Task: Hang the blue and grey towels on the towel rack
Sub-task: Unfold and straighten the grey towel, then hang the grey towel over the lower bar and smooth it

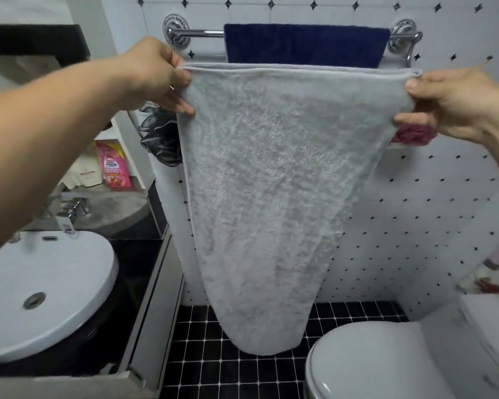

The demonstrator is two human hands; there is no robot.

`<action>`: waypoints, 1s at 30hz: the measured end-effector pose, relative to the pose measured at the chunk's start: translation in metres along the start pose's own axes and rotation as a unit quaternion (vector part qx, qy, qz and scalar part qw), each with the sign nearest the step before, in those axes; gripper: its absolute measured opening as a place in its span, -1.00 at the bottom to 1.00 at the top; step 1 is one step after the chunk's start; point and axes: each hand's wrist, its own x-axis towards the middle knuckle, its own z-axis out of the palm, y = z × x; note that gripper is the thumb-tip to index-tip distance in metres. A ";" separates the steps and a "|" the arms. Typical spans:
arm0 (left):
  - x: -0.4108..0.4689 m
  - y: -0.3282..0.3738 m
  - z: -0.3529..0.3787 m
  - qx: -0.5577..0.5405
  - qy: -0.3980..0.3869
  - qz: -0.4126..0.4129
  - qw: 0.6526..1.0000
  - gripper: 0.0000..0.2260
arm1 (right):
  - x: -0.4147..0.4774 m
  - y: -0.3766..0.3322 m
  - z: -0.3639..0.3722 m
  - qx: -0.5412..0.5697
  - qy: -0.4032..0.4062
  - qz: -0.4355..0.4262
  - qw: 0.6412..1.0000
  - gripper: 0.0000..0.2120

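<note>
Head view shows a bathroom with white wall tiles and a black tiled floor (202,367). On the wall is the chrome towel rack (196,32), and the blue towel (306,44) already hangs over its bar, filling most of the bar's width. In front of the rack and a little lower, the grey towel (265,191) is held up in the air by both hands. Its top edge is stretched straight between them, and the rest hangs down and narrows to a rounded end above the floor. The left hand (153,73) has its grip closed on the upper left corner of the grey towel, with the thumb in front and the fingers (185,108) partly behind the cloth. The right hand (455,102) has its grip closed on the upper right corner in the same way. The grey towel does not lie on the rack; its top edge covers the lower part of the blue towel. At the left is a white sink (41,298) with a tap (69,214) on a dark surface (136,254). At the lower right is a white toilet lid (366,361).
</note>
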 end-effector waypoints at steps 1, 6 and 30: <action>-0.001 -0.003 -0.001 0.011 -0.018 -0.007 1.000 -0.89 | -0.004 0.001 -0.005 -0.030 -0.071 0.049 0.996 -0.85; -0.009 -0.018 0.004 0.062 -0.107 -0.054 0.991 -0.89 | -0.007 0.021 -0.011 -0.078 -0.131 0.140 0.978 -0.76; 0.014 -0.032 0.067 -0.118 -0.020 -0.106 0.987 -0.89 | 0.023 0.080 -0.010 0.113 0.162 0.075 0.977 -0.85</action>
